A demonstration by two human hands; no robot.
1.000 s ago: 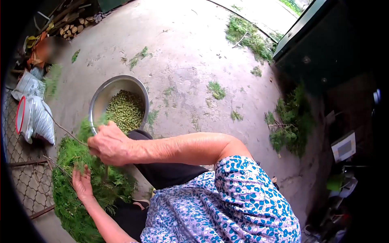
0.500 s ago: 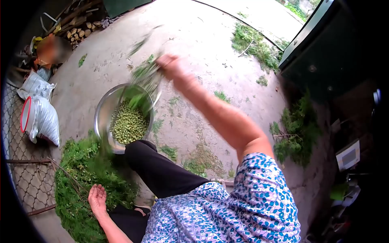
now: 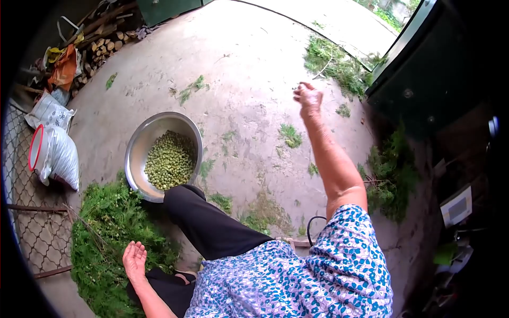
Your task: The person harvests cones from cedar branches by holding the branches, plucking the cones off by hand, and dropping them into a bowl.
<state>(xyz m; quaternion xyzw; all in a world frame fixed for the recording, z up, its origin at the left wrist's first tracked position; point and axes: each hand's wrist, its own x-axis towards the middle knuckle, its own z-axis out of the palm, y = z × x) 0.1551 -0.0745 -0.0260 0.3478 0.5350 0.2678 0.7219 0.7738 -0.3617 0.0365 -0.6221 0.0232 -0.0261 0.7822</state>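
Observation:
My right hand point(image 3: 309, 99) is stretched out over the concrete floor at the upper right, its fingers loosely bent and apart, with nothing visible in them. Beyond it lies a heap of cut green branches point(image 3: 339, 66). My left hand point(image 3: 134, 259) rests palm up with fingers extended and holds nothing, beside a large pile of leafy green branches point(image 3: 101, 265). By my knee stands a wide metal basin point(image 3: 137, 159) partly filled with small round green seed cones or berries point(image 3: 169, 160).
White sacks point(image 3: 61, 156), one with a red-rimmed opening, stand at the left near wire mesh point(image 3: 42, 238). Stacked firewood point(image 3: 106, 46) lies behind them. More branches point(image 3: 393, 175) lie at the right by a dark door point(image 3: 419, 79). Loose green sprigs point(image 3: 290, 135) dot the floor.
My right hand has swung from above the basin out to the right. The leafy sprig it held there is no longer in it. My left hand has barely moved.

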